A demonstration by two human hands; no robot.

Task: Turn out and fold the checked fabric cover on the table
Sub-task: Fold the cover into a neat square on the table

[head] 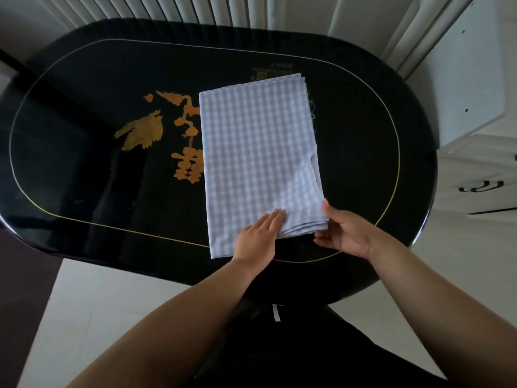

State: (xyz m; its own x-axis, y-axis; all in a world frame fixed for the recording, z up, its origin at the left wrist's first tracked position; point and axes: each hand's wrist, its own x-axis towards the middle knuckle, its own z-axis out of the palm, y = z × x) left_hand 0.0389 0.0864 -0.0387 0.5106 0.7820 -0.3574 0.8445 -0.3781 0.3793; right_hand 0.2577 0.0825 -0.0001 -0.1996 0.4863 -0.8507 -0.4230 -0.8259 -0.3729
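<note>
While the left hand [260, 233] presses flat on the checked cover [257, 152], already folded into layers, the right hand [344, 231] pinches its near corner beside it; probably one fold left.

Dim, soft daylight, faint sheen on the black table [84, 191], wide-angle bending at edges

The matt, woven checked fabric cover [258, 152], frayed along its right edge, is lying on the glossy black table [84, 169], which is reflecting light.
</note>
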